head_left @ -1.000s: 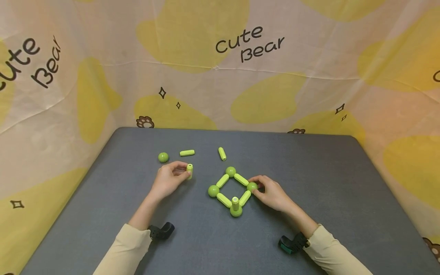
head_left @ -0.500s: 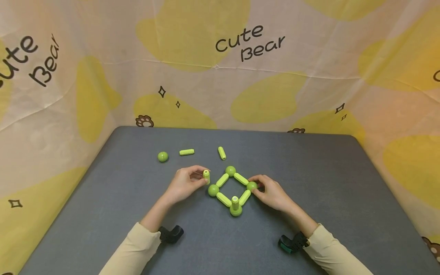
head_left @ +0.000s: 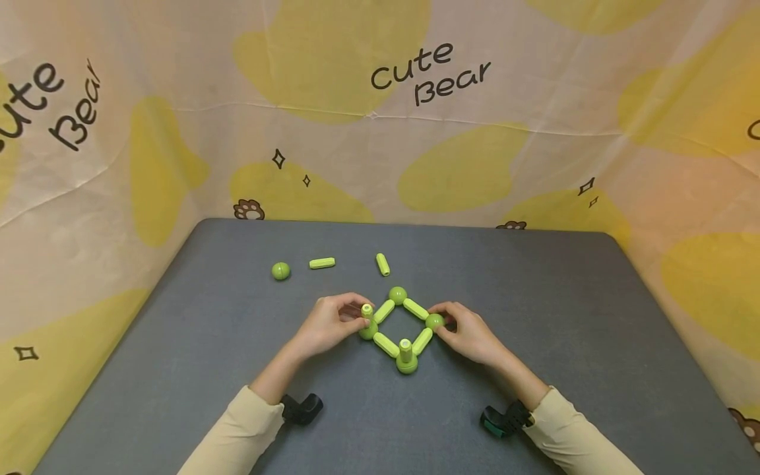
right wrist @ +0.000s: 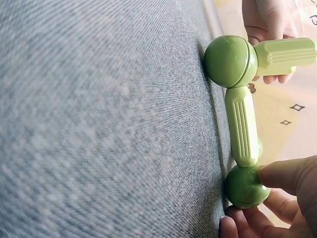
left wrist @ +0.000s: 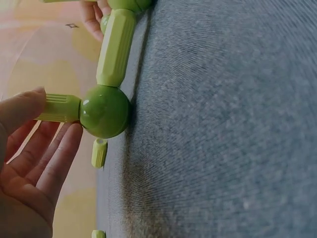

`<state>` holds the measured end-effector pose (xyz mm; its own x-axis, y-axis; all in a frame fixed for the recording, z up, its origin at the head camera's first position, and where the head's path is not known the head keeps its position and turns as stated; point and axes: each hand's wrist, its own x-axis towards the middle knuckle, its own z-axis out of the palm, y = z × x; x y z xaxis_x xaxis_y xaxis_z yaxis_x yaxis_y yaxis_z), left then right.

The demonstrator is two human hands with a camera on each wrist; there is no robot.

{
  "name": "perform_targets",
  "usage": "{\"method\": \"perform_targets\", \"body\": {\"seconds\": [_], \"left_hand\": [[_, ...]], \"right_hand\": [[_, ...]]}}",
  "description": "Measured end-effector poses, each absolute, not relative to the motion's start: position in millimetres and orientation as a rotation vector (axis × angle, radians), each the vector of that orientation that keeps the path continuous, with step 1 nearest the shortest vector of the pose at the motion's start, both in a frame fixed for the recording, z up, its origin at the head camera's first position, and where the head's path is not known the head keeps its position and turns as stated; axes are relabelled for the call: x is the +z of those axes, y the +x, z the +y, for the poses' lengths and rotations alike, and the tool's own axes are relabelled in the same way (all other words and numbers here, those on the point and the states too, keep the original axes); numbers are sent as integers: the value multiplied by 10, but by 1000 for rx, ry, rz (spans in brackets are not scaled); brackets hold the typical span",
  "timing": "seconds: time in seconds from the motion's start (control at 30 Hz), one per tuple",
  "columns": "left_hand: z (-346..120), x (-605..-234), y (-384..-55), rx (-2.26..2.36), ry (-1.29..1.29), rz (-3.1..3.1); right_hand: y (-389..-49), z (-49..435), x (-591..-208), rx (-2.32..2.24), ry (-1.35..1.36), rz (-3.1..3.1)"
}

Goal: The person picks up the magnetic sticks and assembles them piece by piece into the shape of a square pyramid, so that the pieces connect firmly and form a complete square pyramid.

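Note:
A light-green ribbed rod (left wrist: 62,107) stands upright on the left ball (left wrist: 105,112) of a four-sided frame made of green balls and rods. My left hand (head_left: 330,324) pinches this rod between thumb and fingers, its lower end right at the ball. With thumb and fingers my right hand (head_left: 469,332) grips the right ball (right wrist: 246,187) of the frame. At the near corner, another upright rod (head_left: 406,350) sits on the front ball (head_left: 406,365). The far ball (head_left: 398,295) bears no upright rod.
On the grey table (head_left: 534,284), beyond the frame, lie a loose green ball (head_left: 281,271), a rod (head_left: 322,263) to its right and another rod (head_left: 382,264) farther right. A patterned cloth (head_left: 332,79) surrounds the table's far side and both flanks.
My left hand has carried the rod rightward from beside the frame and onto its left ball. The right hand keeps its grip on the right ball, and the frame stays in place.

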<state>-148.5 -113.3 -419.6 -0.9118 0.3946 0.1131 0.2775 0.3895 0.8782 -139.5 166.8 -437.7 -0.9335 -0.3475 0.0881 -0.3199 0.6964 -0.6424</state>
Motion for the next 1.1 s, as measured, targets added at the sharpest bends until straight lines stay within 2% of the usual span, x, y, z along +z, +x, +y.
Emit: {"method": "perform_targets", "body": {"seconds": [0.67, 1.1], "left_hand": [[-1177, -4324, -1500, 1293, 731, 2688], [-1154, -4332, -1366, 1260, 788, 2667]], "right_hand": [[-1390, 1646, -4380, -1082, -548, 2858], [-1594, 1601, -4388, -1098, -510, 2858]]}}
